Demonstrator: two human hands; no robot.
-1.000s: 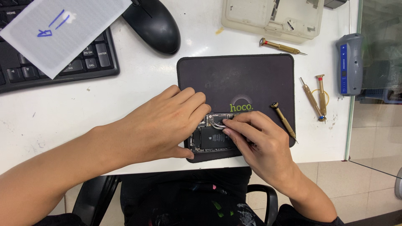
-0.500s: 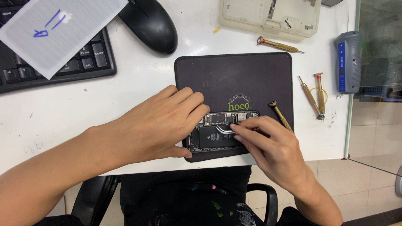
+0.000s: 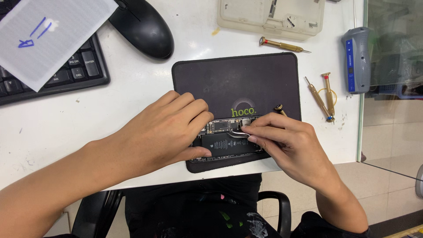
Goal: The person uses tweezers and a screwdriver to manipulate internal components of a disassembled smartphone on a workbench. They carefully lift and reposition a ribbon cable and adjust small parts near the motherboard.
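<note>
With the phone (image 3: 227, 141) already opened on the mat (image 3: 238, 79), left hand (image 3: 169, 128) steadies it, fingers flat; right hand (image 3: 286, 143) pinches tweezers (image 3: 240, 133) at the board. Reassembly remains.

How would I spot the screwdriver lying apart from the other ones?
Start at the dark mat in the middle of the white desk. Just above its top right corner lies a brass screwdriver. It lies alone and almost level, while the other two lie together at the mat's right.
</note>
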